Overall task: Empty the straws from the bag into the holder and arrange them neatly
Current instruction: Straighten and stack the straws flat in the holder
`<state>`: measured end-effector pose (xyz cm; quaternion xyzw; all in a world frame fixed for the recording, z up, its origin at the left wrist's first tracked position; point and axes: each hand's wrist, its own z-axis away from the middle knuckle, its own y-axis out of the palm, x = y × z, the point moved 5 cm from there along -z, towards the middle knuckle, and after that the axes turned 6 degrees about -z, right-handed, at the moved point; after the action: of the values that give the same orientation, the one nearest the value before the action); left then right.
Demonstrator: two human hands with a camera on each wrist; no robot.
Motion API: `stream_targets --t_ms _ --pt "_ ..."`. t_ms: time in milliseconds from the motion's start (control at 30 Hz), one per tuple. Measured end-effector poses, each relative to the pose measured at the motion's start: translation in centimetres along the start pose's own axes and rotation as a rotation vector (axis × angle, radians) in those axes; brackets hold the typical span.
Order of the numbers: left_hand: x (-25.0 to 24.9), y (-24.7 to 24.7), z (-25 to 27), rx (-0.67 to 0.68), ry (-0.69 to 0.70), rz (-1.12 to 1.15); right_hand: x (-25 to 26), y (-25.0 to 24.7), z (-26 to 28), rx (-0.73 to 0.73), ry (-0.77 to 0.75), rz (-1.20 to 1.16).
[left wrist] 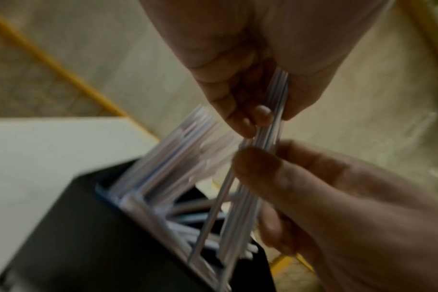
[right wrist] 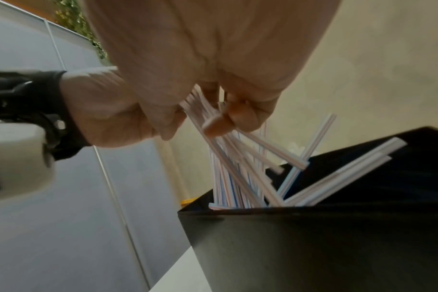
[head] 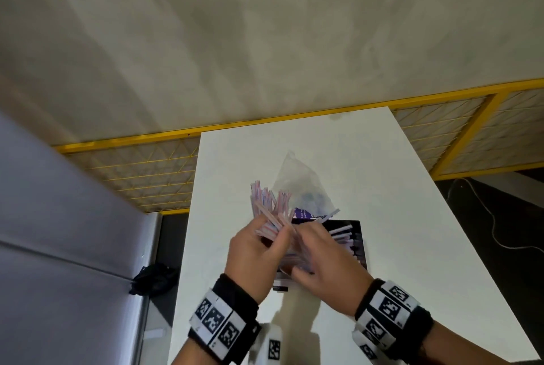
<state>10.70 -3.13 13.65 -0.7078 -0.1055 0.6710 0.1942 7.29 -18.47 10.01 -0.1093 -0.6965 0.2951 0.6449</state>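
While both hands (head: 282,249) grip them, striped straws (head: 269,202) splay unevenly over black holder (head: 360,247).

The holder (head: 360,242) stands on the worktop (head: 397,188), near its front edge. The bag (head: 297,185) lies on the worktop just behind the holder. Straws (head: 343,236) lean at mixed angles inside the holder, some ends poking over its rim. The left hand (head: 253,258) sits above the holder's left side, gripping a fanned bunch of straws; the right hand (head: 326,264) is just beside it, over the holder's middle, touching the same bunch
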Motion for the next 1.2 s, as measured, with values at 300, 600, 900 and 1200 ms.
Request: stream_targets --t_ms 300,600,900,1200 --pt "7.4 3.1 0.2 -0.024 -0.389 0.261 -5.2 -0.4 -0.9 0.144 0.119 0.58" --pt "10.3 2.8 0.2 -0.042 -0.314 -0.021 -7.5 1.8 -1.3 0.249 0.154 0.962" --pt "8.5 3.4 1.1 -0.079 -0.008 -0.346 -6.5 1.5 -2.5 0.276 0.175 1.056" --pt "10.1 2.5 0.6 -0.103 0.036 -0.644 -5.9 0.8 -1.5 0.148 0.186 0.784"
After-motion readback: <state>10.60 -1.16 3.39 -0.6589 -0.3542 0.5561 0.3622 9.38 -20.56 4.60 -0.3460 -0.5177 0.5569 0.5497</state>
